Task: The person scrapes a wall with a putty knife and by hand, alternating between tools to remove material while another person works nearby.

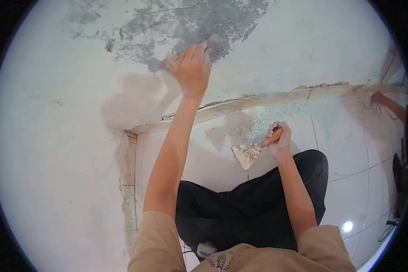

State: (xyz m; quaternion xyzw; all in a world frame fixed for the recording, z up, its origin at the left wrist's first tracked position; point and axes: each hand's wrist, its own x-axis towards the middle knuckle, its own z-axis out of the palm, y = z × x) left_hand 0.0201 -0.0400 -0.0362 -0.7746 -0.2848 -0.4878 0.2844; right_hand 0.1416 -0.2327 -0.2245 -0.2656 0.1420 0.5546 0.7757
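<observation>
My left hand (190, 70) is raised against the wall (68, 149), at the lower edge of a grey rough patch (177, 27). Its fingers are bent and pressed to the surface, slightly blurred; a flat pinkish-grey edge shows by the fingertips, but I cannot make out what it is. Low over the floor, my right hand (280, 140) is closed around the wooden handle of a putty knife (250, 155). The knife's wide blade points left and is spotted with pale residue.
Pale flakes and dust (267, 120) lie on the tiled floor (349, 190) along the wall's base. Cracked edging (240, 102) runs there, with a corner at left. Another person's hand (380, 99) is near the wall at far right. A small white device (206, 249) is by my lap.
</observation>
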